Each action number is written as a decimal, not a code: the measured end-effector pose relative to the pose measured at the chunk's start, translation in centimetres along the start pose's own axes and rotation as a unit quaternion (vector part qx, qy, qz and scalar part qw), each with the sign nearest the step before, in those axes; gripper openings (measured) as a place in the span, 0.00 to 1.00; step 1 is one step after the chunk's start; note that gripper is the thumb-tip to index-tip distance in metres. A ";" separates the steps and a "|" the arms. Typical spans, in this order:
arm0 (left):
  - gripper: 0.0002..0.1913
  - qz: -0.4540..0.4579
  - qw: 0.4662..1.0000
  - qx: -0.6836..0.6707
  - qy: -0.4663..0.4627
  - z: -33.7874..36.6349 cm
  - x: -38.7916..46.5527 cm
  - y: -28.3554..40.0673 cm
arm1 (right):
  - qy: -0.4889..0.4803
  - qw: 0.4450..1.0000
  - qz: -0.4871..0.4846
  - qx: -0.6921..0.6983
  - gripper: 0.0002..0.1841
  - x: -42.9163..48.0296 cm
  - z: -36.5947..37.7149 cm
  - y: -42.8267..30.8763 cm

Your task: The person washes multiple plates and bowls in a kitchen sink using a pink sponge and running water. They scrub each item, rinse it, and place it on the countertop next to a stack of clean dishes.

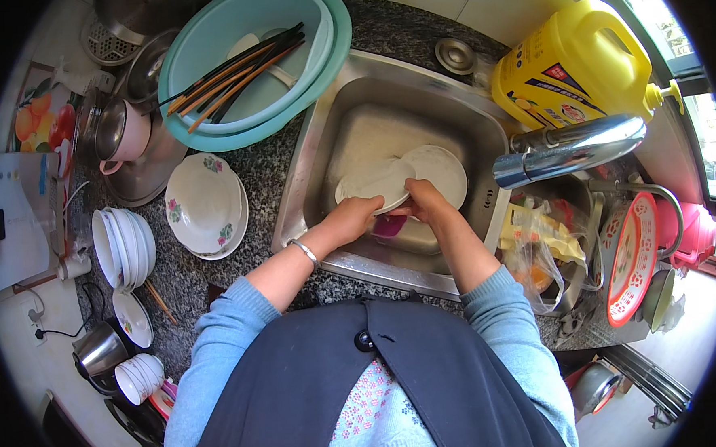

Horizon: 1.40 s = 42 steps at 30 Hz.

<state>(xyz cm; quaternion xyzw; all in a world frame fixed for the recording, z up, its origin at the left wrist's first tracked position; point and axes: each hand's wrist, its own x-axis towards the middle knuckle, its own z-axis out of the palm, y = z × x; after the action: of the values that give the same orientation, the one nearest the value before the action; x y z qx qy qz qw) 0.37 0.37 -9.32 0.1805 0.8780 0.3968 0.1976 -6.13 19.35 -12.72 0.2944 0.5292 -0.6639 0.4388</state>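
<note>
Over the stainless steel sink [382, 110], a white plate [365, 183] is tilted between my two hands. My left hand [355, 220], with a bracelet at its wrist, grips the plate's near rim. The right edge is in the fingers of my right hand [425, 200], with the thumb on top and the other fingers partly hidden beneath. A second white plate [443, 170] lies in the sink behind and to the right of the held one. Something magenta [390, 226] shows below my right hand; whether it is held or lying in the sink, I cannot tell.
Chopsticks [238, 78] lie across nested teal basins [173, 121] at back left. Flowered plates [202, 204] and stacked bowls [125, 248] stand left. A chrome faucet [573, 151], yellow detergent jug [568, 67], plastic bags [536, 263] and a red-rimmed tray [630, 258] are right.
</note>
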 end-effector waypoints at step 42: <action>0.16 -0.225 0.939 -0.203 0.163 -1.7 1.6 -1.7 | 0.322 0.776 -0.313 -0.443 0.16 0.8 0.6 -5.8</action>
<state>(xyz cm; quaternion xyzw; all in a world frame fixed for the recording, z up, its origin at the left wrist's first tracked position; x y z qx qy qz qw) -2.11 -0.93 -9.92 -0.1330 0.8169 0.5354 0.1683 -11.63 18.90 -10.72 0.0817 0.9383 -0.3230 0.0925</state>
